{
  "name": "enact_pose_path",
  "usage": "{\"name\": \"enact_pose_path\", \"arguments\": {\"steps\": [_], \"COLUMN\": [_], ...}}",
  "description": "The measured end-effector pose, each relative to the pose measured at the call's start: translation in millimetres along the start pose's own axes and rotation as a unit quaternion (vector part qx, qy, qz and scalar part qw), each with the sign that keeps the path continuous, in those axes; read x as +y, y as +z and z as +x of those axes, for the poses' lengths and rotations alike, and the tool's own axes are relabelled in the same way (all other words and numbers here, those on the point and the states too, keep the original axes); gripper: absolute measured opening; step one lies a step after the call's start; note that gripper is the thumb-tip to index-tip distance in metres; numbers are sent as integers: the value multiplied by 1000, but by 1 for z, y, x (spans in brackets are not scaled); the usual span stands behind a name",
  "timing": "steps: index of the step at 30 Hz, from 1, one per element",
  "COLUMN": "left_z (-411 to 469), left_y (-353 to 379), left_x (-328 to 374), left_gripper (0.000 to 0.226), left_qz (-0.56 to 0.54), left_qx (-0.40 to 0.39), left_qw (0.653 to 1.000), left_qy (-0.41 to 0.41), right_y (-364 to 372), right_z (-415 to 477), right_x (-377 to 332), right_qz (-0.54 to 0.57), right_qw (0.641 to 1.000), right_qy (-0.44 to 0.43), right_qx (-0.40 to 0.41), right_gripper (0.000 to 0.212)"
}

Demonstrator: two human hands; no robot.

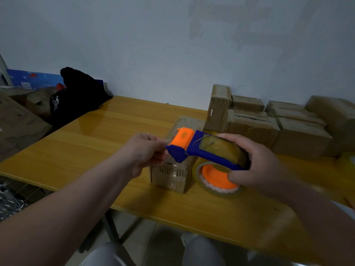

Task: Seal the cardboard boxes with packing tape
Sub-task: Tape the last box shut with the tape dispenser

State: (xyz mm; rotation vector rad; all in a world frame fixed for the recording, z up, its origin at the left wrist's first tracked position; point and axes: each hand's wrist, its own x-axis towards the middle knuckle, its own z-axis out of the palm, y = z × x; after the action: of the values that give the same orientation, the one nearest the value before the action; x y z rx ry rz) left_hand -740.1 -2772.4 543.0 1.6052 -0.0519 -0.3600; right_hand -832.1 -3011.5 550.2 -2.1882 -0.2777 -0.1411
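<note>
We had the yellow wooden table under everything, w/ a pale wall behind it. At the far right, a stack of sealed cardboard boxes sat against the wall, touching each other. A black bag lay at the far left corner, next to brown cartons off the table edge.

Mid-table stood the small cardboard box, upright, glossy tape already on its near face; its top was mostly hidden behind our hands and the tool.

Above and just right of it we held the blue-and-orange tape dispenser, loaded w/ a clear tape roll. Our right hand was wrapped round the roll end, fingers over the top, thumb below, a firm hold. Our left hand was pinched at the dispenser's orange cutter end, fingertips closed on what looked like the clear tape end; it was too faint to be sure.
</note>
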Motion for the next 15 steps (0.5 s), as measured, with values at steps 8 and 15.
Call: {"name": "enact_pose_path", "arguments": {"steps": [8,15], "left_z": [9,9], "left_y": [-37,-29], "left_x": [-29,-45], "left_gripper": [23,28], "left_qz": [99,127], "left_qx": [140,181], "left_qw": [985,973], "left_qy": [34,61], "right_y": [-20,-12], "right_z": [-11,-10], "right_x": [7,10], "right_qz": [-68,-84], "right_qw": [995,993], "right_qy": [59,56], "right_qx": [-53,-56], "right_gripper": [71,69]}}
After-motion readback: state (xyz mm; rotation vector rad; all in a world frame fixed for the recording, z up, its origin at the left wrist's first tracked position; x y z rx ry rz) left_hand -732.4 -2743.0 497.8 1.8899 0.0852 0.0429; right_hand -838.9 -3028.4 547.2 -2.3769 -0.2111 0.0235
